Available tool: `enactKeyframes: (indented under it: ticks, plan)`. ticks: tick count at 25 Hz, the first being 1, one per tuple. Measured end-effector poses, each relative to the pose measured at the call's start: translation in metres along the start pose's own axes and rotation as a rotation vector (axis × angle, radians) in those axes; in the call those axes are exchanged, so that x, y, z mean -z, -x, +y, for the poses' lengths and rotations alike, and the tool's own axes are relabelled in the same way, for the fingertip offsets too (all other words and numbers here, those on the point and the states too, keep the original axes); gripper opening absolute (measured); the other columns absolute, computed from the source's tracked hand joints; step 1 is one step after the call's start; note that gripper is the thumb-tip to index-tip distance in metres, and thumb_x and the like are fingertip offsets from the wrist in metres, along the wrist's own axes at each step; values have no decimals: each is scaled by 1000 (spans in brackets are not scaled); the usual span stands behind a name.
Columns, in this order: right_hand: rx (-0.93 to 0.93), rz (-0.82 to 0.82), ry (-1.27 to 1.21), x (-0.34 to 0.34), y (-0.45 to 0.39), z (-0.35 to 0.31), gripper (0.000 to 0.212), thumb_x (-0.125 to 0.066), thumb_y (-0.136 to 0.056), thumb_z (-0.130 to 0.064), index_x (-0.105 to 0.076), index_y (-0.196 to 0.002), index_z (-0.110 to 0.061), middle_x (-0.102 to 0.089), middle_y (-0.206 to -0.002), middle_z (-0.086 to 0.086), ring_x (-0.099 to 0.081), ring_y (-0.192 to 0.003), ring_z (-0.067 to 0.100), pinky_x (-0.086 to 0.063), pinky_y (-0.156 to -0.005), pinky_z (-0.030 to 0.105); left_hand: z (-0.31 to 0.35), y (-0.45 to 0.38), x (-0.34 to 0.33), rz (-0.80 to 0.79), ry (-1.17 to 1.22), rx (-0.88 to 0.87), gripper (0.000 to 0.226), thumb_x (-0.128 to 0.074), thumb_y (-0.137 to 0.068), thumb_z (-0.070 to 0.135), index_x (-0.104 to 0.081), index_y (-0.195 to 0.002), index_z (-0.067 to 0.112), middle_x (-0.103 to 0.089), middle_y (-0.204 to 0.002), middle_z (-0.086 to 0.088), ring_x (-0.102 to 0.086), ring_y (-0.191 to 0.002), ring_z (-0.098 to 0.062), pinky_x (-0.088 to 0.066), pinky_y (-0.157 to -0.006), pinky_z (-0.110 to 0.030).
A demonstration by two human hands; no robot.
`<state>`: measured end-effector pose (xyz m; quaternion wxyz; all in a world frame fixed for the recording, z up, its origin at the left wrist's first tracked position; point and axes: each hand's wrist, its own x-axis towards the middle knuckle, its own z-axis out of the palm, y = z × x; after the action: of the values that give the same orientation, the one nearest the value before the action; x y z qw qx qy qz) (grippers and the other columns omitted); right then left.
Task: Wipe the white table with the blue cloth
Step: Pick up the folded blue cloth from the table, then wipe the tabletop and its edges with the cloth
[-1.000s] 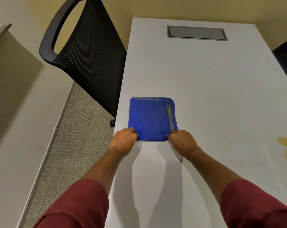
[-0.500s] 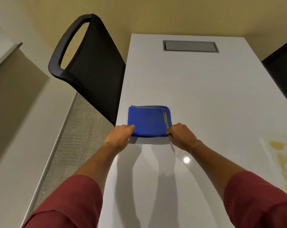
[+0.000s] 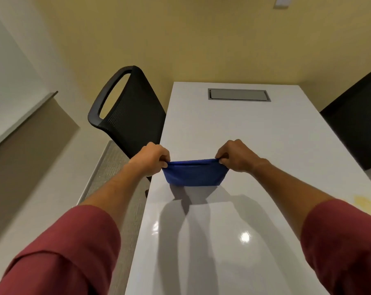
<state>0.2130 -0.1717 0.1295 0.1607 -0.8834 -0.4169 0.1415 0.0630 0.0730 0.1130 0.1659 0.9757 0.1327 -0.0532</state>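
Observation:
The folded blue cloth (image 3: pixel 194 175) hangs stretched between both hands, lifted off the white table (image 3: pixel 233 128) near its left edge. My left hand (image 3: pixel 151 157) pinches the cloth's top left corner. My right hand (image 3: pixel 236 156) pinches the top right corner. The cloth's lower edge hangs just above the table and casts a shadow on the surface beneath. A yellowish stain (image 3: pixel 364 202) marks the table at the right edge of the view.
A black mesh chair (image 3: pixel 127 116) stands against the table's left side, and another black chair (image 3: pixel 357 120) at the right. A grey cable hatch (image 3: pixel 239 94) is set into the far end of the table. A yellow wall lies beyond.
Both hands have gripped the cloth's near corners and lifted it off the table; before, it lay flat. The head view has tilted upward.

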Motion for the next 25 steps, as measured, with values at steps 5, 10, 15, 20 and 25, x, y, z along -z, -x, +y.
enactKeyframes:
  ticks: [5,10,15,20,25]
  plan:
    - [-3,-34,-60,49,22,2,22,-65,-83,1,-78,-97,-10,-76,-90,5,-69,-79,14,-51,-70,21,38,12,46,2,79,-1,13,-68,-88,10,-72,-87,22,-66,-84,8,-64,-79,-9,-49,-65,-17]
    - [-15,-81,-155,95,52,6,18,-69,-83,5,-78,-93,-7,-73,-78,0,-73,-68,8,-60,-67,18,83,32,70,-5,158,40,23,-71,-86,9,-68,-73,28,-71,-79,5,-71,-71,-12,-56,-57,-17]
    - [-1,-75,-162,131,84,16,17,-71,-81,6,-79,-90,-6,-77,-83,7,-76,-74,17,-62,-76,28,127,50,87,38,191,74,18,-73,-83,8,-71,-73,23,-73,-79,0,-73,-68,-11,-56,-58,-18]
    - [-4,-59,-186,161,117,21,18,-72,-79,9,-79,-86,-6,-78,-81,8,-76,-74,19,-63,-72,28,167,68,108,70,206,85,14,-75,-82,8,-73,-74,19,-74,-79,-4,-74,-68,-13,-57,-59,-19]
    - [-36,-23,-204,181,163,25,17,-72,-78,11,-79,-84,-4,-77,-80,11,-76,-76,23,-63,-72,30,210,95,117,65,181,53,13,-76,-82,8,-74,-73,16,-75,-77,-7,-75,-68,-15,-61,-63,-24]
